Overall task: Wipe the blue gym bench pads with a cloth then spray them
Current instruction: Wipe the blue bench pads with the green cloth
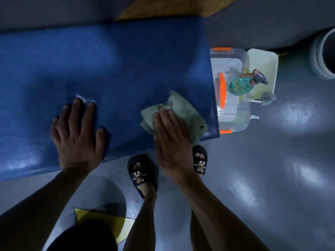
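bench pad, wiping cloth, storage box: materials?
Blue bench pad: likely vinyl or faux leather, glossy, dimpling under left hand.
Pale green cloth under right hand: soft matte fabric, crumpled folds.
Clear storage box: transparent hard plastic, orange latches.

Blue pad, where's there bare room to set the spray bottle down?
Bare: the pad beyond both hands, and the strip between left hand and cloth. Crowded: the right end, under right hand and cloth, with the bottle in the bin alongside.
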`<state>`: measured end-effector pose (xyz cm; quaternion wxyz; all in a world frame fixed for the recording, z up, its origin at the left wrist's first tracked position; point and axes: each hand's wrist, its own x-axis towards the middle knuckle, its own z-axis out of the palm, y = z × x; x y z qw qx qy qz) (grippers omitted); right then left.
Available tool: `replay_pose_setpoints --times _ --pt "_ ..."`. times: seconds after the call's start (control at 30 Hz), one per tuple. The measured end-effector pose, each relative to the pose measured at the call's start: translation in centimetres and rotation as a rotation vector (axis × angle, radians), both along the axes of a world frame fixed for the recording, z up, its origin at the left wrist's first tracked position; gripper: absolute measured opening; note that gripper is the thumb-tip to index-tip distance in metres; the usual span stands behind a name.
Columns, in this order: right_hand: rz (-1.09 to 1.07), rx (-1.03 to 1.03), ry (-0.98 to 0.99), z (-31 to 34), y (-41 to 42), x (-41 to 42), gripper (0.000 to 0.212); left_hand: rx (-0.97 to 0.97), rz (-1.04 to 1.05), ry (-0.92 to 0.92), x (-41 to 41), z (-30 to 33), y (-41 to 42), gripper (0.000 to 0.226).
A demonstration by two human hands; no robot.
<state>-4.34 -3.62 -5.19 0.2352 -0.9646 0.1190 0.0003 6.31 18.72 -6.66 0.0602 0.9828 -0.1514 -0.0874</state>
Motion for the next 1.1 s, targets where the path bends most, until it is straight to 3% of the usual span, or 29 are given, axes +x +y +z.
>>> replay_pose_setpoints --times 0.1,0.27,0.43,0.5,0.63,0.7,0.77,0.87,0.97,1.03,1.1 --pt "0.032 -0.012 0.034 1.2 -1.7 0.0 0.058 0.011 -0.001 -0.024 -0.1 -0.1 0.0 0.07" --pt "0.05 0.041 -0.075 1.6 -5.0 1.0 0.048 0.031 -0.006 -0.041 -0.1 -0.1 0.1 0.07" --pt "0.291 -0.187 0.066 -0.6 -6.2 1.5 0.059 0.02 -0.004 -0.039 -0.1 -0.1 0.0 0.07" --pt "0.154 -0.181 0.038 -0.8 -7.6 0.1 0.06 0.013 -0.009 -0.037 -0.1 -0.1 0.1 0.07" --pt "-0.331 -0.172 0.078 -1.0 -6.6 -1.5 0.066 0.019 -0.008 -0.066 -0.1 -0.4 0.2 0.069" --pt "-0.382 -0.194 0.096 -0.9 -3.6 0.2 0.068 0.015 -0.014 -0.062 -0.1 -0.4 0.1 0.069" --pt "-0.192 -0.151 0.108 -0.4 0.6 2.3 0.068 0.016 -0.005 -0.051 -0.1 -0.4 0.2 0.069" --pt "0.256 -0.129 0.117 0.3 5.3 3.2 0.067 0.004 -0.006 -0.019 0.1 -0.1 0.3 0.07" --pt "0.43 -0.151 0.064 -0.4 1.2 2.9 0.062 0.003 -0.008 -0.005 0.2 0.0 0.3 0.071" --pt "0.272 -0.184 0.079 -0.9 -3.6 2.6 0.062 0.005 -0.005 0.003 0.2 -0.1 0.3 0.07" --pt "-0.061 -0.206 0.099 -1.2 -7.2 2.5 0.065 0.006 -0.008 0.006 0.2 -0.2 0.5 0.07"
